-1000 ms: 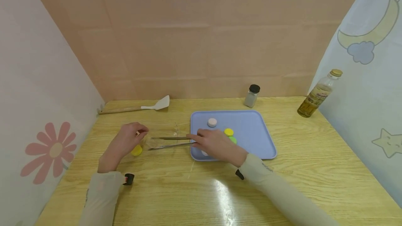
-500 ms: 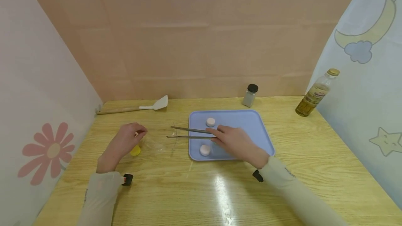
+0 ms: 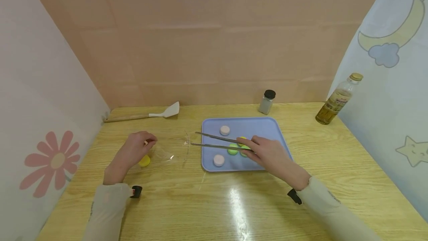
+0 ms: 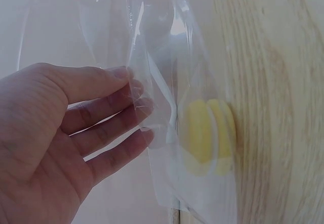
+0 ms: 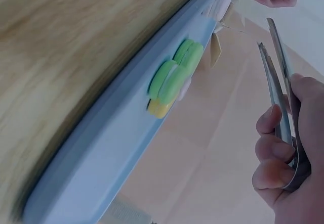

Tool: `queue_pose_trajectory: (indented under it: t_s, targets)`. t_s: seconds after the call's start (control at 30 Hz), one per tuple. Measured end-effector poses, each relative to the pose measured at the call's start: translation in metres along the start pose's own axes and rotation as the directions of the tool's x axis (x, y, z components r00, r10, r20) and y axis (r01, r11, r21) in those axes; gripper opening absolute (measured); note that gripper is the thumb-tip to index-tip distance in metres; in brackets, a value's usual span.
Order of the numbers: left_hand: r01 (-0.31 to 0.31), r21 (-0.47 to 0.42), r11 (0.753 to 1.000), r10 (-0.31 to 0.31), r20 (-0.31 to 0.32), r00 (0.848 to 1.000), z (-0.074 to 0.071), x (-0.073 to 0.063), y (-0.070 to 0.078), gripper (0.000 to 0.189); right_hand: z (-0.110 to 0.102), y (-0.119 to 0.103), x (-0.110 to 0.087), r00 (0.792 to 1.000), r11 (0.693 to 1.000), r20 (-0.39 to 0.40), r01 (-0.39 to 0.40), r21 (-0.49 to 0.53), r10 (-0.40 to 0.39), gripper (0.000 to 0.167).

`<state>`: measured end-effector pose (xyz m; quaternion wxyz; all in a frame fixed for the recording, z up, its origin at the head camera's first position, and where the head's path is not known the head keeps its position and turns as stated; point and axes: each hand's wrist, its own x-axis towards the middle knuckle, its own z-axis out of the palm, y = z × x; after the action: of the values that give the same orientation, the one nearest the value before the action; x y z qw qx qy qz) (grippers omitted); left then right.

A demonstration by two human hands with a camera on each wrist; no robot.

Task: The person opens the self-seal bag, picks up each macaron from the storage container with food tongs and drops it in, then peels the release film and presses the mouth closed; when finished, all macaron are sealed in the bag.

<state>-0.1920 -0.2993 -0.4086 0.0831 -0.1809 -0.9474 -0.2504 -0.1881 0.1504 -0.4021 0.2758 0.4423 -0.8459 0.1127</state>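
Note:
My left hand [image 3: 132, 150] pinches the edge of a clear plastic bag [image 4: 157, 47] between thumb and fingers. A yellow macaron [image 4: 200, 138] shows through the film at the bag's near end, by the hand. With my right hand [image 3: 272, 155] I hold metal tongs [image 5: 273, 80] above the blue tray [image 3: 264, 124]. Their two arms stand apart with nothing between the tips, which point left toward the bag's mouth. On the tray lie a pink macaron [image 3: 225, 130] at the back, another pink macaron [image 3: 219, 160] in front, two green macarons [image 3: 233, 149] and one yellow macaron [image 3: 242, 140], partly behind the tongs.
A white spatula [image 3: 170, 111] with a wooden handle lies at the back left. Behind the tray stands a small black-capped jar [image 3: 266, 105]. An oil bottle [image 3: 336, 103] is at the back right. Walls close in the wooden table [image 3: 174, 203] at the back and sides.
My right hand has drawn the tongs out of the bag and moved right, so they now lie over the tray. The left hand keeps its place on the bag.

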Motion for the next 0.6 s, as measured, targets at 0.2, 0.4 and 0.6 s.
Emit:
queue_pose_trajectory:
  t_s: [0.2,0.4,0.6]
  targets:
    - [0.010,-0.006,1.000,-0.010,0.001,1.000,0.000,-0.002,0.001,0.010,-0.011,0.003,-0.022,0.999,1.000,0.045,-0.030,0.000,0.030,0.041]
    - [0.010,-0.006,1.000,-0.010,0.007,1.000,-0.001,-0.001,0.002,0.010,-0.024,0.005,-0.043,0.997,0.998,0.048,-0.058,-0.020,0.059,0.048]
    - [0.029,-0.008,1.000,-0.029,0.015,0.999,-0.001,-0.002,0.000,0.011,-0.033,0.009,-0.065,0.999,0.999,0.003,-0.038,-0.013,0.038,0.049]
